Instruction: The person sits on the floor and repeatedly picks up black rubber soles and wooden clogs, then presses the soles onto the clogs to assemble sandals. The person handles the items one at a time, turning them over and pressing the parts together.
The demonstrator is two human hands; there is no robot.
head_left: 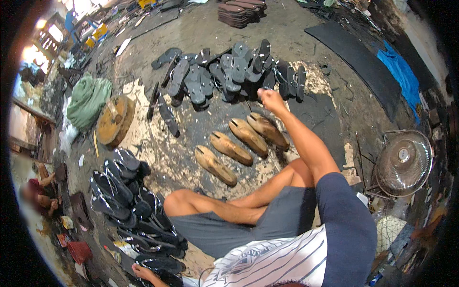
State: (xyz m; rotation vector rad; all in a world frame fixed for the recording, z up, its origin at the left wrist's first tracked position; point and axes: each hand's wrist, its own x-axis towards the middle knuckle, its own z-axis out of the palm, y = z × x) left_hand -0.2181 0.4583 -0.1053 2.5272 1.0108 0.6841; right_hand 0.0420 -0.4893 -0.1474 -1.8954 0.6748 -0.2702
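My right hand (271, 101) reaches forward to the near edge of a loose heap of dark flat sandal soles (197, 84). Its fingers are closed, and what they hold, if anything, I cannot make out. Down at the lower left, my left hand (143, 272) is beside a black sandal (158, 265) at the near end of a pile of strapped black sandals (114, 193). Its fingers are too small and partly hidden to judge. Between my crossed legs and the soles lie several wooden foot-shaped lasts (232, 149), side by side, each with a slot at the toe.
A round wooden block (115, 120) stands left, next to a green cloth bundle (89, 101). A caged fan (404, 162) is at the right. Dark sheets (356, 64) and a blue cloth (400, 74) lie far right. Brown soles (241, 13) are stacked at the back. Another person (39, 193) sits far left.
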